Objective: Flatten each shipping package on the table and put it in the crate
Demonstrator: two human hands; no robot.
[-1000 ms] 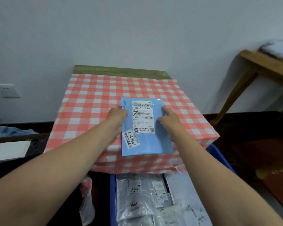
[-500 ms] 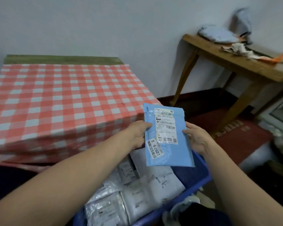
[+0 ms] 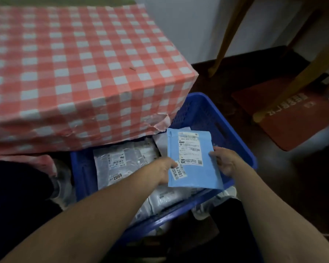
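Note:
A flat light-blue shipping package [image 3: 196, 175] with white labels hangs over the blue plastic crate [image 3: 226, 133], label side up. My left hand [image 3: 162, 170] grips its left edge and my right hand [image 3: 225, 161] grips its right edge. Inside the crate lie several grey and white flattened packages [image 3: 120, 164], partly hidden by my left forearm. The crate stands on the floor at the table's near right corner.
The table [image 3: 74, 59] under a red-and-white checked cloth fills the upper left. Its cloth hangs over the crate's far left part. Wooden legs of a side table [image 3: 226, 35] rise at the upper right above a red floor mat [image 3: 296, 118].
Both hands lifted the blue package off the table, carried it right and down, and now hold it low over the crate. My view has tilted downward.

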